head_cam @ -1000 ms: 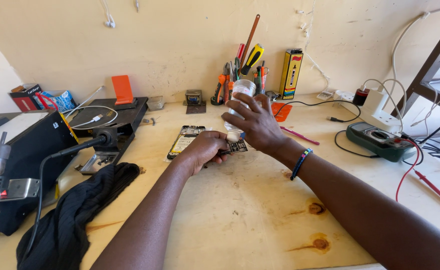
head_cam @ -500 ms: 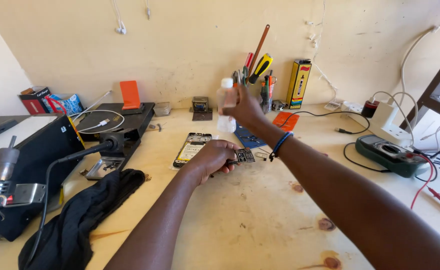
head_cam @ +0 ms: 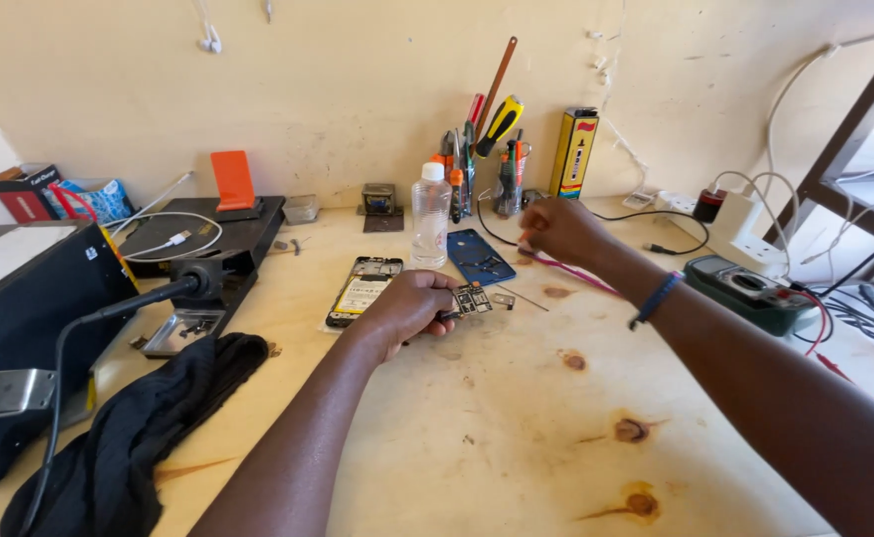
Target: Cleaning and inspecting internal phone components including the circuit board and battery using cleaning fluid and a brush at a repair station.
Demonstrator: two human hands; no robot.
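Note:
My left hand [head_cam: 405, 310] rests on the wooden table [head_cam: 517, 438] and grips a small dark circuit board [head_cam: 473, 296] by its left edge. An opened phone [head_cam: 361, 289] lies just left of it, and a blue back cover [head_cam: 479, 257] just behind it. My right hand [head_cam: 558, 229] is further back and to the right, fingers closed on the end of a thin pink stick [head_cam: 581, 277] that lies on the table. A clear plastic bottle [head_cam: 430, 215] with a white cap stands upright behind the phone, with no hand on it.
Against the wall stand a holder of screwdrivers [head_cam: 487, 159] and a yellow box [head_cam: 574, 154]. At the right sit a green multimeter [head_cam: 755, 288] and a power strip with cables [head_cam: 745, 214]. On the left are a black cloth [head_cam: 139, 438], a black machine [head_cam: 29, 288] and an orange stand [head_cam: 233, 181].
My right hand held the clear bottle up over the board; the bottle now stands on the table and the hand has moved right to the pink stick. The left hand stayed put.

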